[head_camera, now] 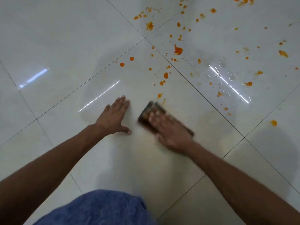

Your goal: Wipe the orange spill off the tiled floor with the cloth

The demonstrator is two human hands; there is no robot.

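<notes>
A folded dark brown cloth (151,109), stained orange, lies on the white tiled floor (65,38). My right hand (168,130) presses flat on top of it with straight fingers; both are blurred by motion. My left hand (116,117) rests flat on the floor just left of the cloth, fingers spread. Orange spill (178,50) is scattered as blobs and droplets over the tiles beyond and to the right of the cloth, the nearest blob (159,95) just past its far edge. A faint yellowish smear marks the tile around the cloth.
Water droplets (227,78) shine on the tile at the right among the orange spots. A lone orange blob (274,122) lies at the right. Blue fabric of my clothing (100,208) fills the bottom centre. Dark grout lines cross the floor.
</notes>
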